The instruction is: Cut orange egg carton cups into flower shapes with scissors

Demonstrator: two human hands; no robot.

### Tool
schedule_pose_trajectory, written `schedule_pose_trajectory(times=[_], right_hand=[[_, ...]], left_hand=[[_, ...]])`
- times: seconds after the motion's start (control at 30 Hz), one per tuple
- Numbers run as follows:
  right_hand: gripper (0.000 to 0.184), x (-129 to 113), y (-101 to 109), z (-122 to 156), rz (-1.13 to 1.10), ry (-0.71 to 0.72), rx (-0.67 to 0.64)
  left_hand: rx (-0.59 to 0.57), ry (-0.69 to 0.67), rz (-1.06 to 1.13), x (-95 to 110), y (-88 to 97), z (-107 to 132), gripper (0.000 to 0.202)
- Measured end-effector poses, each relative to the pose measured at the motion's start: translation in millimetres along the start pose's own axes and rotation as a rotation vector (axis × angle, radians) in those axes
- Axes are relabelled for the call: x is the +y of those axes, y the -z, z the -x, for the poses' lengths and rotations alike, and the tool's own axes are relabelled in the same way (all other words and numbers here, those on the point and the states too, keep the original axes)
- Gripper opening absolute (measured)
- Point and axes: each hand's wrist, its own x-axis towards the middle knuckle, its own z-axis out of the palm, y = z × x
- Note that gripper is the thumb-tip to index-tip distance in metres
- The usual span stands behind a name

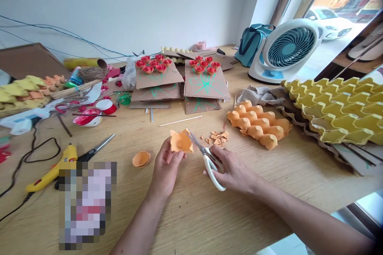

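My left hand [167, 167] pinches an orange egg carton cup [180, 142] with a ragged, pointed rim, its hollow side facing me. My right hand [231, 169] grips white-handled scissors [213, 171], whose blades reach the right edge of the cup. Just beyond the scissors lies a small pile of orange carton scraps [218, 138]. Left of my left hand, a trimmed round orange cup [141, 159] rests on the table. An orange egg carton piece [259, 122] with several bumps sits to the right of the scraps.
Cardboard panels [206, 83] bearing red carton roses [155, 63] stand at the back. A yellow glue gun [54, 167] and black-handled scissors [95, 147] lie left, near a red-stained bowl [87, 118]. Yellow egg trays [338, 107] are stacked right, below a white fan [287, 50].
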Motion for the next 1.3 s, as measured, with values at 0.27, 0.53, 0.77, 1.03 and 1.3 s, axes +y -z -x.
schedule_pose_trajectory(times=[0.27, 0.53, 0.77, 1.03, 1.3], right_hand=[[0.032, 5, 1, -2, 0.119, 0.08, 0.007], [0.029, 10, 1, -4, 0.148, 0.099, 0.027], [0.028, 10, 1, -5, 0.145, 0.113, 0.04], [0.031, 7, 2, -2, 0.135, 0.127, 0.061], [0.028, 12, 1, -4, 0.171, 0.148, 0.028]], left_hand=[[-0.049, -0.134, -0.279, 7, -3.3, 3, 0.047], [-0.114, -0.115, -0.388, 5, -3.0, 4, 0.046], [-0.098, -0.082, -0.393, 5, -4.4, 7, 0.045], [-0.056, -0.057, -0.355, 10, -5.3, 7, 0.045], [-0.045, -0.118, -0.384, 8, -6.5, 7, 0.044]])
